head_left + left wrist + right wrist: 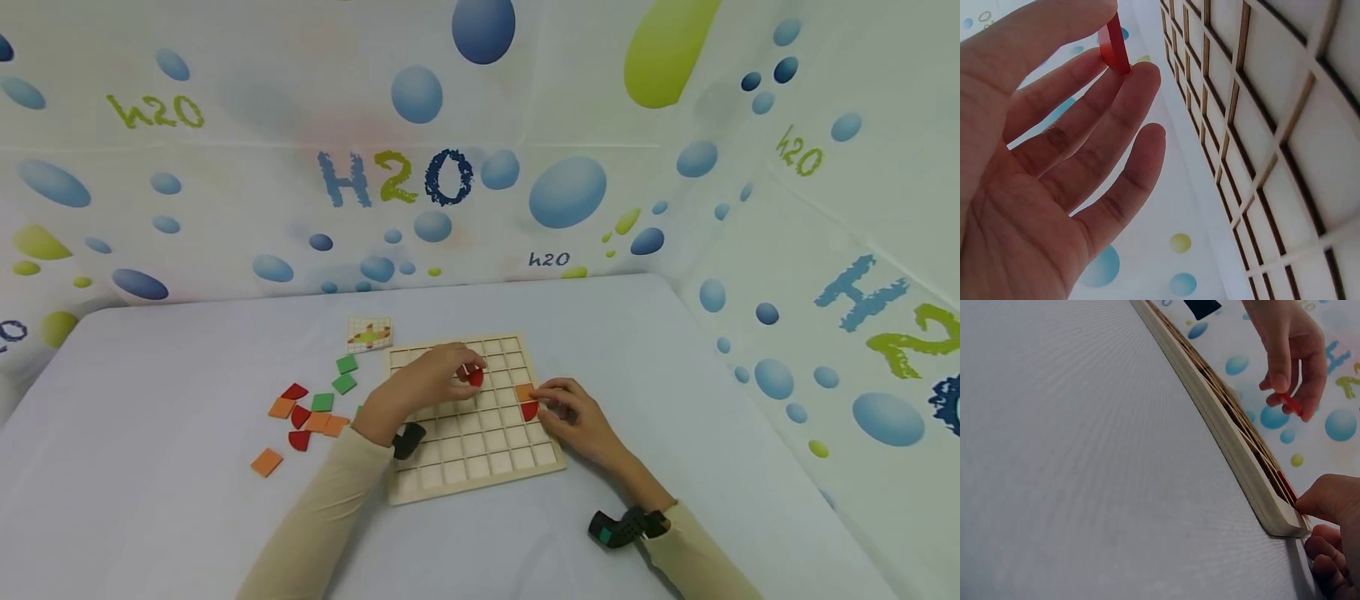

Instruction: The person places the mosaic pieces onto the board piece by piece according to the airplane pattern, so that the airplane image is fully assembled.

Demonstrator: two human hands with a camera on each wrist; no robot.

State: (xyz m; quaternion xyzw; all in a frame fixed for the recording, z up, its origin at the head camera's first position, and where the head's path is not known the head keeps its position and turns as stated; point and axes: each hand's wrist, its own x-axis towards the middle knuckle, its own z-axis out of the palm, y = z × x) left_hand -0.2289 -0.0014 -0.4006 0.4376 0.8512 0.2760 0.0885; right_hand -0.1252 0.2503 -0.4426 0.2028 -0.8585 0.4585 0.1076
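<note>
Above the middle of the wooden grid board (477, 481), my left hand (438, 375) pinches a red quarter-circle tile (1116, 50) between thumb and fingertips, apart from the board. My right hand (585, 425) lies at the board's right edge. Its fingertips touch down beside an orange square tile (523, 392) and a second red quarter-circle tile (529, 411), both in cells of the right-hand column. In the right wrist view, one digit rests on the board's rim while other fingers bend beside it. The left forearm and hand hide part of the grid.
Left of the board lie loose green square tiles (322, 402), orange square tiles (266, 462) and red quarter-circle tiles (298, 440). A small pattern card (369, 335) lies by the board's far left corner. Black wrist cameras (618, 529) sit on both wrists.
</note>
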